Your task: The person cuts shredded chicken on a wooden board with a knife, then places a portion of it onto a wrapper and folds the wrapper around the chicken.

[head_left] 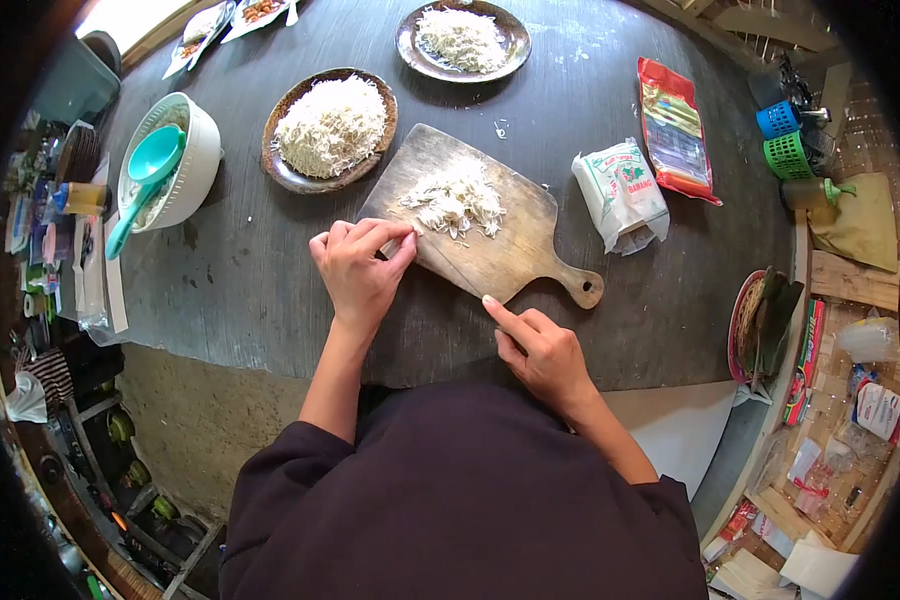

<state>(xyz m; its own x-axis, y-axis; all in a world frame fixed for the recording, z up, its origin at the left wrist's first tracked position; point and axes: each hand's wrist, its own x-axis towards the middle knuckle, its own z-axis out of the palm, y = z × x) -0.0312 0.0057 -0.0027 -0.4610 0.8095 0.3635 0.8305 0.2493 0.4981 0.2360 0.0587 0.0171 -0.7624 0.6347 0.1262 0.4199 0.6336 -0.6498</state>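
Observation:
A wooden cutting board (525, 215) with a handle lies tilted on the dark table, bearing a loose heap of thin white strips (457, 200). At the board's left edge, my left hand (360, 262) pinches a small white strip between thumb and fingertips. My right hand (542, 352) is at the board's near edge, index finger stretched out with its tip at the rim and the other fingers curled. A thin dark line runs across the board from that fingertip towards my left hand. What the curled fingers hold, if anything, is hidden.
Beyond the board stand a brown plate (278, 165) heaped with white strips and another plate (515, 62) with fewer. At left is a white tub (202, 160) with a turquoise ladle (155, 157). A white packet (620, 195) and a red packet (678, 130) lie right.

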